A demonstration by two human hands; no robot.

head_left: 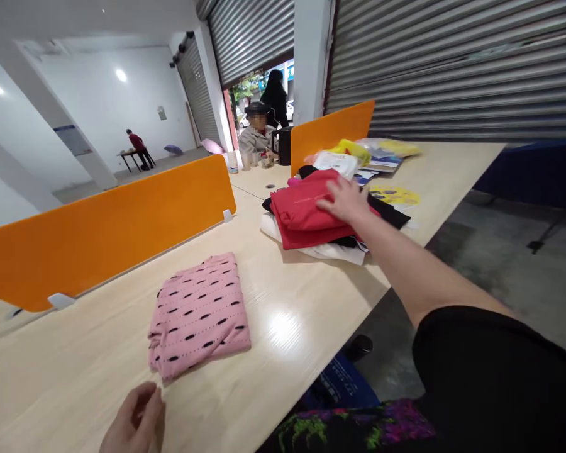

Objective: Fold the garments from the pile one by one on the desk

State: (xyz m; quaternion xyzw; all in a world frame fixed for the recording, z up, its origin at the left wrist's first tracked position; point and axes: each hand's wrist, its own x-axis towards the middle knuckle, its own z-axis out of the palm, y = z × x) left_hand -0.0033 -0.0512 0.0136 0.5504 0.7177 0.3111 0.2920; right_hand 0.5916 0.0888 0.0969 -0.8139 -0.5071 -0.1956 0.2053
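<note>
Already folded flat just ahead of the loosely curled, empty left hand [134, 420]: pink dotted knit garment [199, 314]. Under the open, flat right hand [344, 200]: red folded cloth [304, 212] atop an unsorted clothes pile [332, 250] on the pale wooden tabletop [287, 327].

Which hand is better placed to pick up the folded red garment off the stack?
Right. The right hand already rests on the folded red garment; the left hand sits near the table edge by the folded pink patterned garment.

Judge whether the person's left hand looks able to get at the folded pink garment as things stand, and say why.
Probably yes. The left hand rests on the table just short of the folded pink garment, near its closest corner, with only bare tabletop between them. Nothing lies on the garment.
</note>
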